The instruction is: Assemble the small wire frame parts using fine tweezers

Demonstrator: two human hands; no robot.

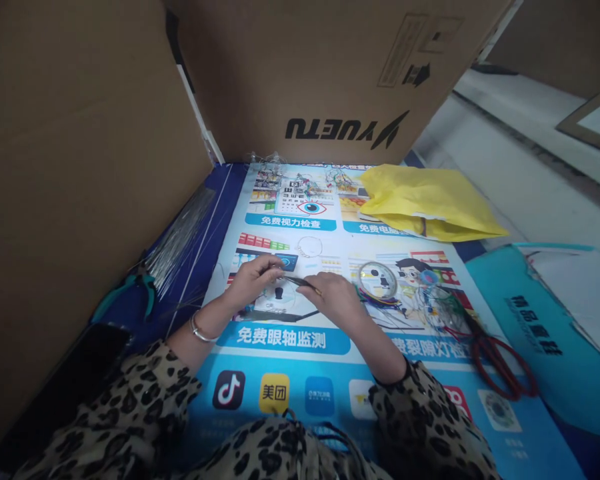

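Our right hand (333, 298) pinches a thin dark tool (300, 283), fingers clamped on its right end. Its long axis runs leftward across the poster (290, 340) to our left hand (253, 277), whose curled fingers possibly grip its tip; we cannot tell.

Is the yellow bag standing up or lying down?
Lying down: the bag lies flat on the poster, nothing holding it up.

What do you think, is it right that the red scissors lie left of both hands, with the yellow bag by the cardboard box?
No. The head view shows the red scissors lying to the right of the left hand and the right hand, not to their left. The yellow bag is by the cardboard box.
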